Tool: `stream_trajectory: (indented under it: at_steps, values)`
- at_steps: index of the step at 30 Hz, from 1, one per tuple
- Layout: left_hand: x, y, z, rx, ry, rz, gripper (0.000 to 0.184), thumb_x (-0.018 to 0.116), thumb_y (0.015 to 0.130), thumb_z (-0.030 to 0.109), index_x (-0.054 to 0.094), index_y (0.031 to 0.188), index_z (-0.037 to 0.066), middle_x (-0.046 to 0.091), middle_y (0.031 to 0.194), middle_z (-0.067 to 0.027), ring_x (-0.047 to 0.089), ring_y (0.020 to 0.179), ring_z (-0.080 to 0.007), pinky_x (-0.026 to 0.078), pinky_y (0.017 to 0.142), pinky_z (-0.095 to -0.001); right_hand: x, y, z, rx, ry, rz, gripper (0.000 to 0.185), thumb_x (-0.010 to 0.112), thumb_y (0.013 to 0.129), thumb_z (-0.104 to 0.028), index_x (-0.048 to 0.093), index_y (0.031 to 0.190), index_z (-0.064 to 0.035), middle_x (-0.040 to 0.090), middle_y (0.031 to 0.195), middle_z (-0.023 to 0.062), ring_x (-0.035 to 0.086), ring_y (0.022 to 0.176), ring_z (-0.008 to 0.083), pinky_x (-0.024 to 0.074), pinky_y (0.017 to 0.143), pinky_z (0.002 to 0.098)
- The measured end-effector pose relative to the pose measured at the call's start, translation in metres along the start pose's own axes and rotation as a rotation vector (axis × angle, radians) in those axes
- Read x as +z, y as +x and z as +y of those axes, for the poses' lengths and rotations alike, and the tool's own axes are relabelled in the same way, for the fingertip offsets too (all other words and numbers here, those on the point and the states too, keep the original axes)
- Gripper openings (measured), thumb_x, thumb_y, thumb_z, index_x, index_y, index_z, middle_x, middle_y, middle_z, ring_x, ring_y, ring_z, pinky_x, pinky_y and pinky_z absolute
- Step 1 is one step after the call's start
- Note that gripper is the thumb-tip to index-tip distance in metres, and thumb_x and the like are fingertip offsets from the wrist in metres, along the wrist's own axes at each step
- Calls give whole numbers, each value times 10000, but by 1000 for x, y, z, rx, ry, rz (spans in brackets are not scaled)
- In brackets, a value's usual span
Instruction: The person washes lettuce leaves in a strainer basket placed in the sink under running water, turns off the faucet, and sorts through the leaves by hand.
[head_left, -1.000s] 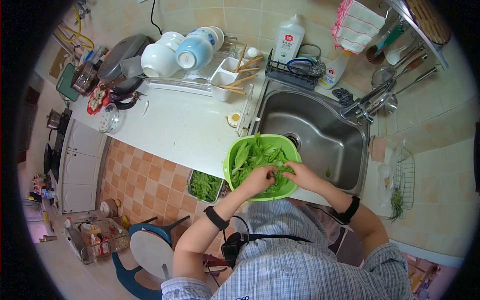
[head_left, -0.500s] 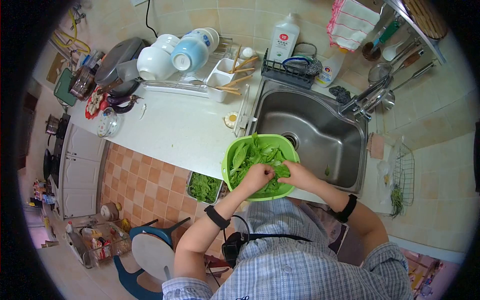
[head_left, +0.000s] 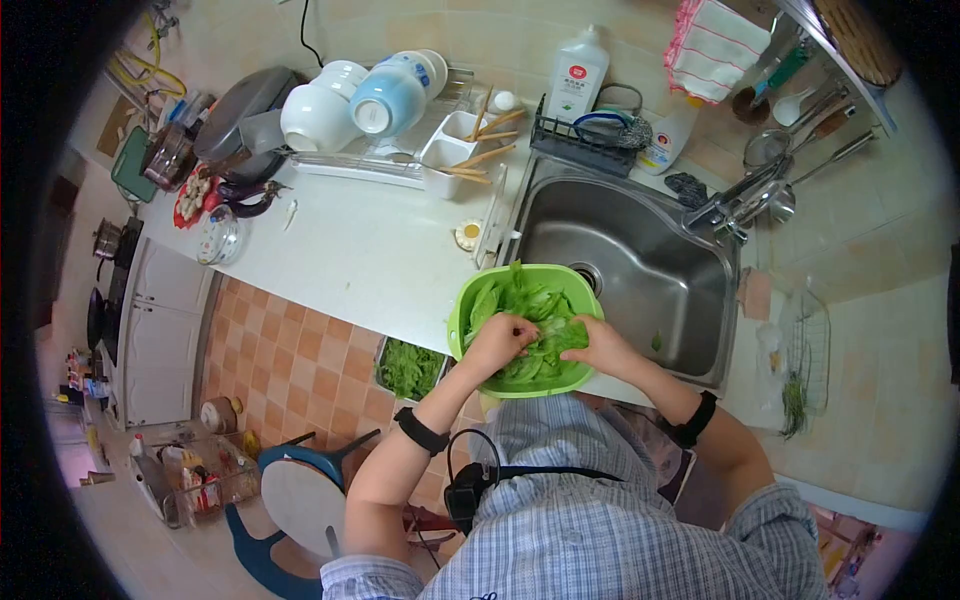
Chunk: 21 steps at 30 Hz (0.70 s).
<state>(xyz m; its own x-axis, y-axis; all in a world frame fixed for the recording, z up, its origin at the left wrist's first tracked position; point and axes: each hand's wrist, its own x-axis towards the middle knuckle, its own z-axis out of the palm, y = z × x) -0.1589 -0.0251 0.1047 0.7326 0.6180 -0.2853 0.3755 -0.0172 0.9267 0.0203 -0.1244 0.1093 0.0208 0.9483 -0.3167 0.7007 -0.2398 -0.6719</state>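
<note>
A green basin (head_left: 455,330) full of leafy greens (head_left: 530,300) stands at the counter's front edge, beside the sink. Over its left part, my left hand (head_left: 502,343) has its fingers curled in a pinch; whatever they hold is too small to make out. At the basin's right side my right hand (head_left: 600,348) grips a green leaf (head_left: 568,340) between thumb and fingers. The two hands are a short way apart above the greens.
The steel sink (head_left: 630,240) lies behind and right of the basin, with a faucet (head_left: 725,215). A dish rack (head_left: 350,170) with bowls is at the back left. Below the counter sits a container of greens (head_left: 410,372), near a chair (head_left: 300,505).
My left hand has moved slightly up and left, away from my right hand. More of the leaf at my right hand shows. The camera view has shifted slightly.
</note>
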Motion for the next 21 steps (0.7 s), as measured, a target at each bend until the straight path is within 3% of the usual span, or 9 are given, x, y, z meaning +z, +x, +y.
stream_trajectory:
  at_steps: [4,6,10,13,15,21]
  values:
    - [13,5,-19,72,-20,-37,125,568,712,47,591,813,-23,564,623,-110,550,505,-164,432,505,-285,-5,0,-9,66,73,-42,641,704,621,-264,405,1098,41,517,990,222,509,934,320,403,792,346]
    - [17,7,-21,168,70,-89,135,581,727,51,569,822,-44,579,679,-73,538,608,-116,429,523,-257,-1,1,-4,33,73,-25,624,696,628,-249,401,1097,39,520,977,226,512,927,324,408,782,357]
    - [24,3,-11,171,96,-144,132,570,729,65,576,817,-33,569,638,-86,532,563,-128,424,513,-277,4,2,0,16,78,28,600,687,636,-239,399,1095,19,523,964,231,514,920,329,413,770,371]
    - [24,2,-3,52,99,-140,129,556,739,91,585,802,-18,561,604,-111,535,525,-158,424,516,-293,4,3,-1,28,52,26,595,686,636,-246,399,1090,11,525,953,237,519,910,332,416,763,374]
    - [25,1,-3,103,121,-77,147,548,735,127,593,759,-11,555,595,-159,547,510,-234,428,525,-325,4,3,-3,45,37,14,595,685,636,-250,397,1085,13,527,944,236,522,898,336,419,756,378]
    - [27,2,4,189,331,51,166,541,703,146,598,710,-10,535,610,-207,530,539,-337,430,529,-369,4,1,-10,18,-10,64,552,671,650,-239,398,1056,18,542,883,229,539,834,346,430,703,395]
